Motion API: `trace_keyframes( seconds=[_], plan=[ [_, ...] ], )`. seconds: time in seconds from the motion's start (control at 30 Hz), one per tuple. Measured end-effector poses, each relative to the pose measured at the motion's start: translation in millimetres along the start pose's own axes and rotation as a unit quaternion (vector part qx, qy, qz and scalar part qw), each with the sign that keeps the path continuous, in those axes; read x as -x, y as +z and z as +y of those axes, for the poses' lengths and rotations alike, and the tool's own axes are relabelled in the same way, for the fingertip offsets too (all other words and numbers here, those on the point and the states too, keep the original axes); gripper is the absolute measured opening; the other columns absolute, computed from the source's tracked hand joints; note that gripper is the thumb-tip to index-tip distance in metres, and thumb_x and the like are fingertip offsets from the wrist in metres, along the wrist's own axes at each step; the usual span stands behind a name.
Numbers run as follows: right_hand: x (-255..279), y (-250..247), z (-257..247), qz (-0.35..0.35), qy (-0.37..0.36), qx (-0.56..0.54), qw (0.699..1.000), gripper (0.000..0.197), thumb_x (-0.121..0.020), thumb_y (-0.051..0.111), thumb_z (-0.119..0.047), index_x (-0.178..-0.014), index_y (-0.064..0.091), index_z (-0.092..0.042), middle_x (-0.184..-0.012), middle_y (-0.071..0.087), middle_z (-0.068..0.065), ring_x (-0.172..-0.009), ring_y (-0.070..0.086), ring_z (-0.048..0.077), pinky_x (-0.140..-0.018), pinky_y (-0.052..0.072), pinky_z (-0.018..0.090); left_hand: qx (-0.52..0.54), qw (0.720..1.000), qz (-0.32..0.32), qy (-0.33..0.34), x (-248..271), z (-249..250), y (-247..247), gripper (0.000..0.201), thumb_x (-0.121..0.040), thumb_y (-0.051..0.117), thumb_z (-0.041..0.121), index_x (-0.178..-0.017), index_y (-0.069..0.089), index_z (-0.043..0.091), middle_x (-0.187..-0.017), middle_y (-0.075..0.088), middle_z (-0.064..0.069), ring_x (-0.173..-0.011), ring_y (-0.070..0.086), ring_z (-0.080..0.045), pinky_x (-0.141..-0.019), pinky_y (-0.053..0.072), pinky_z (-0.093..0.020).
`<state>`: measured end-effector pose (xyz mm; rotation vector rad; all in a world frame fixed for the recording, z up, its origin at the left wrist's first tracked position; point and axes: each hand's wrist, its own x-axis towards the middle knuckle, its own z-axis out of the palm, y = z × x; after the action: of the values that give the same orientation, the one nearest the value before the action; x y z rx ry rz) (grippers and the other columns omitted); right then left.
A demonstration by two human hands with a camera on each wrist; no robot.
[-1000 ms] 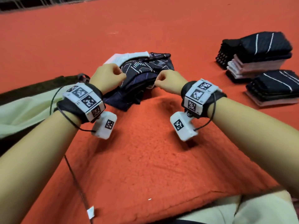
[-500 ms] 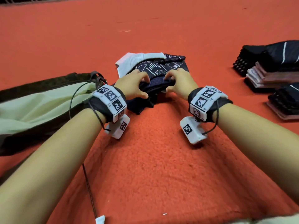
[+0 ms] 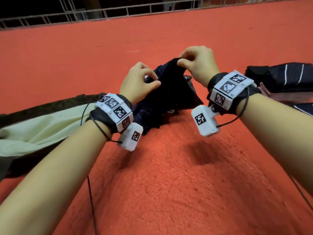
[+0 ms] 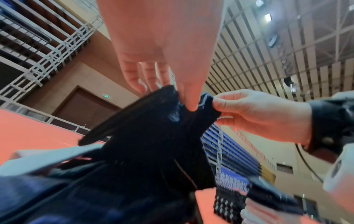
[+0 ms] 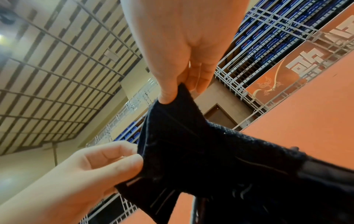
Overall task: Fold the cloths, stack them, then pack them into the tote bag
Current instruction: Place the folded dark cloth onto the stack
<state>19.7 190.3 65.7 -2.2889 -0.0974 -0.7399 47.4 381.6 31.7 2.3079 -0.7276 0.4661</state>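
Grip: two pinches on one edge of a dark cloth point(image 3: 171, 92). The right hand point(image 3: 198, 63) nips the fabric between thumb and curled fingers at the higher, farther point; the left hand point(image 3: 137, 82) nips it the same way lower and nearer the body. Both pinches are closed tight on the fabric, with nothing else held. The right wrist view shows the right thumb point(image 5: 168, 94) pressed on a corner of the cloth, the left hand's pinch just below it.

Key relation: the span of edge between the two pinches is short and slopes up toward the right hand. The rest of the cloth hangs below and toward the body from both pinches, its lower part bunched on the orange floor mat point(image 3: 169, 184). The long axis thus runs downward from the grip. Neither hand is clearly nearer the bulk. Judged from this, drawing the hands apart would spread the edge for a fold.

Pose: both forearms reach forward, wrists raised, knuckles up, hands close together but not touching.

Outward: left of the left hand lies the pale green tote bag point(image 3: 42, 131), flat on the floor mat. Right of the right hand sit the folded cloth stacks point(image 3: 288, 78), well apart from the bag.
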Motion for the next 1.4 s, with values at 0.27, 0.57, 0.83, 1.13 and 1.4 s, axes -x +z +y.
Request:
trace_keyframes(
  seconds=[0.27, 0.57, 0.83, 1.13, 1.4],
  plan=[
    [-12.2, -54.7, -17.0, 0.083, -0.002, -0.086, 0.993, 0.008, -0.081, 0.066, -0.011, -0.089, 0.07, -0.011, -0.065, 0.056, -0.015, -0.05, 0.051, -0.015, -0.058, 0.041, 0.006, 0.103, 0.986, 0.129, 0.0, -44.1, 47.5, -36.5, 0.007, -0.088, 0.056, 0.023, -0.081, 0.057, 0.024, -0.098, 0.049, 0.004, -0.102, 0.049, -0.017, -0.092, 0.038, -0.022],
    [-3.1, -89.5, -19.4, 0.071, 0.011, -0.039, 0.997, 0.009, -0.083, 0.065, -0.012, -0.088, 0.071, -0.007, -0.07, 0.062, -0.004, -0.059, 0.054, 0.003, -0.069, 0.054, 0.027, 0.095, 0.992, 0.087, -0.012, -79.5, 87.5, -40.3, 0.025, -0.095, 0.05, 0.015, -0.071, 0.048, 0.024, -0.069, 0.046, 0.015, -0.061, 0.043, 0.004, -0.058, 0.034, -0.005],
    [1.8, -111.7, -21.8, 0.129, 0.029, -0.14, 0.981, 0.016, -0.083, 0.056, -0.019, -0.068, 0.057, -0.027, -0.069, 0.056, -0.01, -0.071, 0.057, 0.014, -0.065, 0.053, 0.032, 0.323, 0.945, 0.046, -0.035, -69.7, 125.8, -36.2, 0.027, -0.101, 0.036, 0.034, -0.081, 0.047, 0.019, -0.074, 0.047, 0.004, -0.065, 0.046, -0.007, -0.061, 0.044, -0.023],
    [34.9, -139.8, -12.7, 0.071, 0.139, -0.217, 0.964, 0.025, -0.093, 0.047, -0.007, -0.071, 0.05, -0.019, -0.066, 0.048, -0.001, -0.047, 0.05, 0.002, -0.042, 0.044, 0.017, 0.319, 0.939, -0.12, -0.054, -29.9, 121.6, 33.1, 0.008, -0.098, 0.046, 0.018, -0.101, 0.054, 0.015, -0.085, 0.057, 0.004, -0.071, 0.053, -0.002, -0.061, 0.042, -0.012],
    [65.8, -164.0, -1.6, -0.085, 0.104, 0.107, 0.985, 0.043, -0.08, 0.068, -0.031, -0.117, 0.059, -0.012, -0.111, 0.063, 0.005, -0.1, 0.06, 0.021, -0.085, 0.046, 0.031, 0.32, 0.938, -0.129, 0.043, -26.3, 155.8, 35.4, 0.021, -0.1, 0.043, 0.012, -0.083, 0.052, 0.021, -0.075, 0.058, 0.001, -0.059, 0.053, -0.002, -0.06, 0.043, -0.019]
  ],
)
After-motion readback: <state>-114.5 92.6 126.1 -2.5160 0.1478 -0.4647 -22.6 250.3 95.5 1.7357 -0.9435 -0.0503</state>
